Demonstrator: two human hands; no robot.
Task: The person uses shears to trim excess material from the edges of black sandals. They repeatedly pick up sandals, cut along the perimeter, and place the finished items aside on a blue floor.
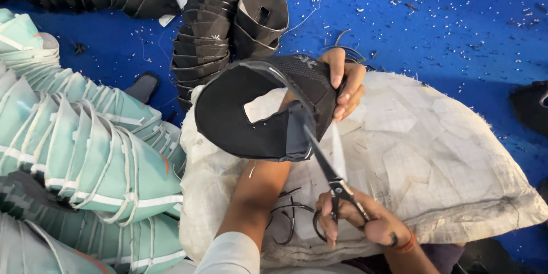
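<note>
Black fabric shoe upper (251, 111) at frame centre, my left hand (342, 83) clenched on its far edge. Right hand (365, 225) grips black-handled scissors (328, 174), blades at the upper's lower edge, over white woven sack (434, 148).

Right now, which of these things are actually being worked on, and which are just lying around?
In use:
- black shoe upper, held by the left hand
- scissors, in the right hand, blades at the upper's edge
- white sack underneath, as a work surface

Lying about:
- stacked black uppers
- stacked mint-green uppers
- black trimmings
- blue floor
</note>
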